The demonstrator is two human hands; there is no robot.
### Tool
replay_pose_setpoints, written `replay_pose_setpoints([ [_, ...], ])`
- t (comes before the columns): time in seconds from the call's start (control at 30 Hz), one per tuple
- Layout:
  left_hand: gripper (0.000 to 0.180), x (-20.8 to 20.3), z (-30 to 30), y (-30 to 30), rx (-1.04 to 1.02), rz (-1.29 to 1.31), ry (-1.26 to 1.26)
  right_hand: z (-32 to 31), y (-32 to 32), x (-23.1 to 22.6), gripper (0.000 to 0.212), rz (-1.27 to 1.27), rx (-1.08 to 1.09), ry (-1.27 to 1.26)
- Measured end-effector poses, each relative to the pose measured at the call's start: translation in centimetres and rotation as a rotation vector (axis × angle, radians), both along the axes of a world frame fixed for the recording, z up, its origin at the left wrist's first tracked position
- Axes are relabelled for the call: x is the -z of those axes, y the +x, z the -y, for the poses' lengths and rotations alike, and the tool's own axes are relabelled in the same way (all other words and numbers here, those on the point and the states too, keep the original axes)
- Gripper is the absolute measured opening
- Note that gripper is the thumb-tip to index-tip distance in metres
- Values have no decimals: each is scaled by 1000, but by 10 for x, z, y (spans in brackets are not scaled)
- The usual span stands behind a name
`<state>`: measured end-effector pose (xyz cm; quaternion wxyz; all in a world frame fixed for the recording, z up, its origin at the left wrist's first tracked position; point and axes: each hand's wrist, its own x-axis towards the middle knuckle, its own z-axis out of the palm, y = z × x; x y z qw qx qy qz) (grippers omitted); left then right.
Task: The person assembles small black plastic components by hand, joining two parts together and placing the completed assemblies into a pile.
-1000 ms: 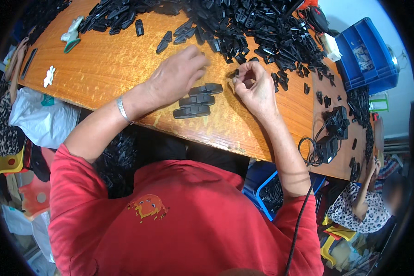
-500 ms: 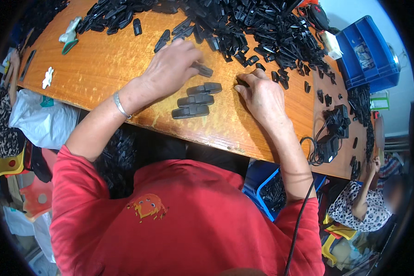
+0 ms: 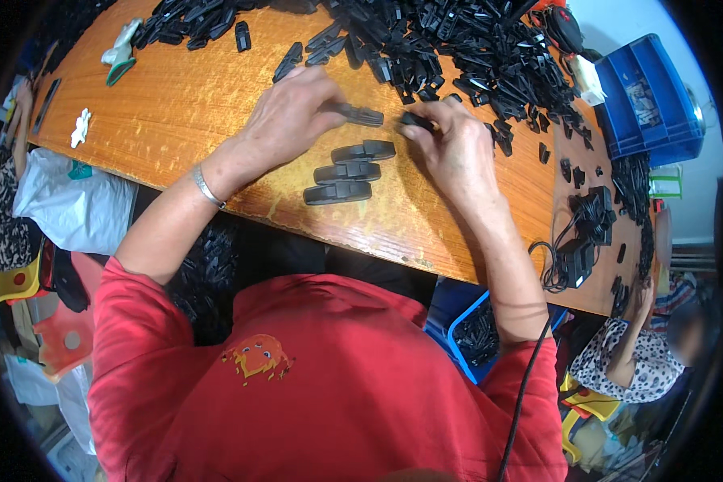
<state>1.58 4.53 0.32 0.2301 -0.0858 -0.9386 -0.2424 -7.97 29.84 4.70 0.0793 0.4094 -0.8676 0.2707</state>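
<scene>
Over the wooden table, my left hand (image 3: 293,112) pinches one end of a long black plastic piece (image 3: 363,116). My right hand (image 3: 460,149) grips a small black plastic part (image 3: 416,121) between thumb and fingers, a short gap from that piece's free end. Below my left hand lie three similar black pieces in a stepped row: the upper one (image 3: 364,151), the middle one (image 3: 347,173) and the nearest one (image 3: 337,192). Beyond both hands spreads a large heap of loose black parts (image 3: 426,48). My fingers hide part of each held piece.
A blue bin (image 3: 651,100) stands at the far right, with black adapters and cables (image 3: 574,261) nearer. White gloves (image 3: 122,52) lie at the left. Another blue crate (image 3: 466,333) sits below the table edge. A co-worker in a spotted top (image 3: 618,361) sits at right.
My right hand has moved up and left with the small part, closer to the long piece. My left hand has shifted only slightly, still holding its piece. The row of three stays in place.
</scene>
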Motion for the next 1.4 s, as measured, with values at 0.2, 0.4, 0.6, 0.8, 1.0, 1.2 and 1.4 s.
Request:
replay_pose_setpoints([
  [0.2, 20, 0, -2, -3, 13, 16, 54, 27, -13, 34, 31, 93, -109, -167],
  [0.4, 19, 2, -1, -8, 41, 33, 96, 32, -28, 31, 27, 114, -195, -99],
  [0.6, 19, -1, -4, -16, 65, 94, 135, 43, -38, 28, 25, 149, -237, -13],
  [0.8, 26, -29, 14, -35, 216, 342, 181, 17, -47, 21, 23, 239, -138, -72],
  [1.0, 27, -9, -20, -84, -72, 26, -110, 32, -47, 27, 33, -159, 142, 135],
  [1.2, 18, -11, -22, -62, -122, 26, -145, 16, -44, 27, 26, -129, 75, 117],
  [1.4, 17, -12, -12, -34, -13, 9, -98, 3, -32, 16, 23, -121, 39, 120],
])
